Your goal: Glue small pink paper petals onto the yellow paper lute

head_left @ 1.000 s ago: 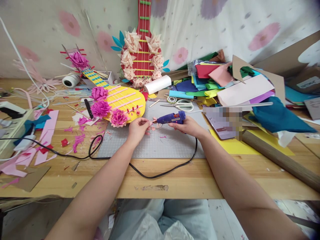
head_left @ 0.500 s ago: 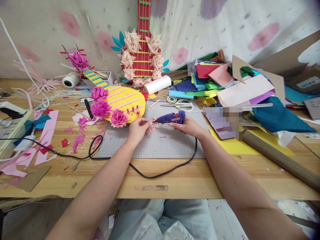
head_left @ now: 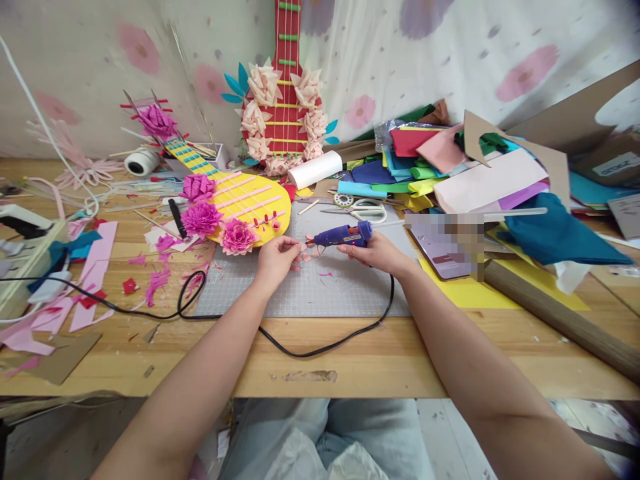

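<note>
My right hand point(head_left: 373, 252) is closed round a blue hot glue gun point(head_left: 340, 236), its nozzle pointing left and a long clear glue stick point(head_left: 450, 217) out of its back. My left hand point(head_left: 280, 260) pinches a small pink paper piece point(head_left: 302, 248) just left of the nozzle; whether the tip touches it I cannot tell. Both hands are over a grey cutting mat point(head_left: 300, 293) with a few pink scraps on it. Beyond my left hand lies a yellow paper guitar point(head_left: 265, 207) with magenta paper flowers point(head_left: 239, 236) along its left side.
A red guitar point(head_left: 289, 87) with pale flowers stands at the back. Scissors point(head_left: 367, 211) lie behind the glue gun. Coloured paper point(head_left: 425, 153), a phone point(head_left: 440, 250) and a brown roll point(head_left: 560, 317) fill the right. A black cord point(head_left: 310, 353) loops across the table's front; paper scraps point(head_left: 95, 273) litter the left.
Almost nothing differs. The glue gun has shifted very slightly to the right; my left hand keeps its pinch in the same place.
</note>
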Available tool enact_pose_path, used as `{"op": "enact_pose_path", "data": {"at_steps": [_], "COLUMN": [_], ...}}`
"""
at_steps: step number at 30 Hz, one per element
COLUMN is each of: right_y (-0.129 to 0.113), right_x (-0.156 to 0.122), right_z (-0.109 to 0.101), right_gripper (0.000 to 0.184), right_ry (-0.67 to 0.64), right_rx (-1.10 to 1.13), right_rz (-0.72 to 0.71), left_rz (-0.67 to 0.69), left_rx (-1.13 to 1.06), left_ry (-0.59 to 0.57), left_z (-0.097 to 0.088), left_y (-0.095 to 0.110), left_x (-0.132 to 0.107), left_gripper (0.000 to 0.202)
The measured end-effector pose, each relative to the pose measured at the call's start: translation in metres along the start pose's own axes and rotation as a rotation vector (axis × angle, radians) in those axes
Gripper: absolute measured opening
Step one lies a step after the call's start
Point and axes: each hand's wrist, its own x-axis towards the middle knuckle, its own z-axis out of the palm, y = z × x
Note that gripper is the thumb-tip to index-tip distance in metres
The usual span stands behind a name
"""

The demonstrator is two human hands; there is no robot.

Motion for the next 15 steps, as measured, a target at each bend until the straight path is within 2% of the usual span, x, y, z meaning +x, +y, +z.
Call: {"op": "enact_pose_path", "data": {"at_steps": [15], "right_y": [0.0013], "right_x": [-0.0008], "right_z": [-0.0012], "right_gripper": [0.041], "right_ry": [-0.055], "right_rx": [-0.034], "right_rz": [0.013], "left_rz": [-0.003], "left_rx": [-0.024], "left_ry": [-0.004], "left_z": [-0.0002], "left_y": [0.0001], "left_x": [0.0002], "left_gripper": [0.013]}}
